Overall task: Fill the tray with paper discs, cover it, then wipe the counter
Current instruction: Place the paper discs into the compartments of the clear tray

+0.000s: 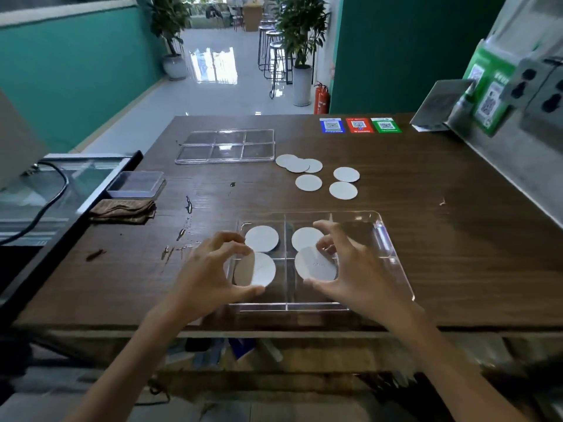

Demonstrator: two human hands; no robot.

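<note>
A clear divided tray [387, 239] sits at the near edge of the brown counter [426, 208]. Two white paper discs lie flat in its far compartments, one at the left [262, 238] and one at the right [304, 237]. My left hand [210, 269] pinches a white disc [260, 269] by its rim over the near left compartment. My right hand [350, 269] pinches another disc [315, 264] over the near middle compartment. Several loose discs [309, 181] lie on the counter beyond the tray. The clear lid [227, 146] lies flat further back.
A brown folded cloth [123, 211] lies at the counter's left edge, beside a small clear box [135, 184]. Dark spill marks [188, 205] spot the wood left of the tray. Three coloured code stickers [359, 125] sit at the back. A steel wall with sockets [536, 95] bounds the right side.
</note>
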